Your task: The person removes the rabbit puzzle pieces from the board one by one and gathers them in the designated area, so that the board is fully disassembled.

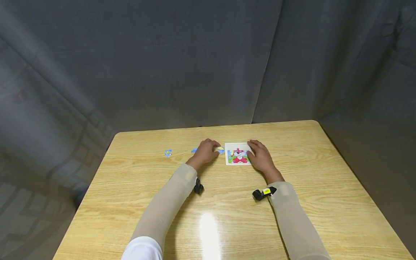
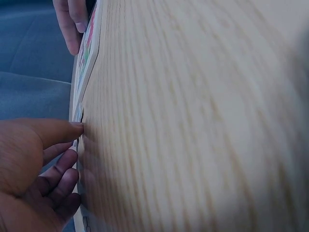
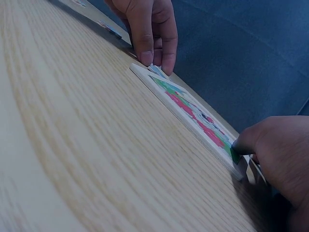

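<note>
A white-framed jigsaw puzzle board (image 1: 237, 163) with a pink-and-white cartoon animal lies flat on the table; the upper part of its tray shows bare white. My right hand (image 1: 261, 157) grips the board's right side, thumb (image 3: 246, 141) on the picture and fingers around the edge, partly hidden. Just left of the board, my left hand (image 1: 206, 152) pinches a blue-and-yellow jigsaw piece (image 1: 221, 150) between thumb and fingers, down at table level. The same piece (image 3: 157, 71) shows beside the board's corner in the right wrist view. In the left wrist view, the left hand (image 2: 36, 164) mostly covers it.
Another blue piece (image 1: 194, 150) lies left of the left hand, partly covered by it. Farther left is a blue piece with a yellow patch (image 1: 168, 153). The wooden table (image 1: 234, 213) ends a short way behind the board, where a grey curtain (image 1: 182, 72) hangs.
</note>
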A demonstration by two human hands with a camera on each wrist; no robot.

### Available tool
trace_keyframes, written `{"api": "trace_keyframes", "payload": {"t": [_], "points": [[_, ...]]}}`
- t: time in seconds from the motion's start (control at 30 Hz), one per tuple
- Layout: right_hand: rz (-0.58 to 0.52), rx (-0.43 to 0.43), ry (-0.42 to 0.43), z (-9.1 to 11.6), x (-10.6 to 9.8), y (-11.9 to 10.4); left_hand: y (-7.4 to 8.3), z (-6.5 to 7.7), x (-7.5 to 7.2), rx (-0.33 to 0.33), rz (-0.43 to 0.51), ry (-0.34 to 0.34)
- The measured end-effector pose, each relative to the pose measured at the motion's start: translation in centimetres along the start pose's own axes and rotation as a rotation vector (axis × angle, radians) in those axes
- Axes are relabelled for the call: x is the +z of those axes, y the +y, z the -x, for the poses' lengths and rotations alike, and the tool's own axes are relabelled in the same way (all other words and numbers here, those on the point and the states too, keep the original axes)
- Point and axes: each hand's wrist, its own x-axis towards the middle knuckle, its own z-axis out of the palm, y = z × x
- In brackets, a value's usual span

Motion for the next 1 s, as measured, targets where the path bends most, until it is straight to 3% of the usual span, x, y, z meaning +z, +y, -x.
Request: {"api": "trace_keyframes", "payload": {"t": [0.6, 0.87, 1.0], "points": [[-0.002, -0.006, -0.008, 0.02, -0.04, 0.02, -0.31, 0.05, 0.07, 0.013, 0.014, -0.005], [0.009, -0.039, -0.013, 0.0, -0.2, 0.16, -0.35, 0.05, -0.06, -0.001, 0.081, -0.013], [0.006, -0.057, -0.023, 0.0, -0.41, 0.22, 0.07, 0.23, -0.04, 0.003, 0.152, 0.047]]}}
